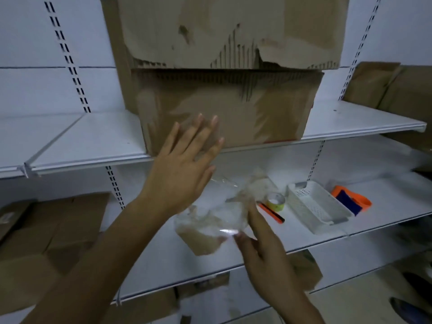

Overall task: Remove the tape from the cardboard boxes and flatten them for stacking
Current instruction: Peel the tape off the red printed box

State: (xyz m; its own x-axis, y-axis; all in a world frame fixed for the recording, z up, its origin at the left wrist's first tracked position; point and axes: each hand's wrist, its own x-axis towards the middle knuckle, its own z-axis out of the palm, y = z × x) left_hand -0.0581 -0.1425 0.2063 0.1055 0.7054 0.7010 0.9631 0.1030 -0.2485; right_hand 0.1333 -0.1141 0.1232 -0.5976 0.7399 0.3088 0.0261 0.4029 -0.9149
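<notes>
White basket (302, 202), tape roll (276, 201) beside crumpled tape (210, 224).

1. One cam only: worn on your head, wide-angle.
2. It faces fwd & down at the white shelves (98, 141), close up.
3. Cardboard box (224, 113) fills top-centre; your left hand (180, 169), right hand (264, 251) & tape wad (210, 225) sit low-centre, nearest the lens.

A shop's back room: long white shelves (93, 136) hang on wall rails (70, 60) full of slots (like in stores), with brown boxes (233, 108) around.
</notes>
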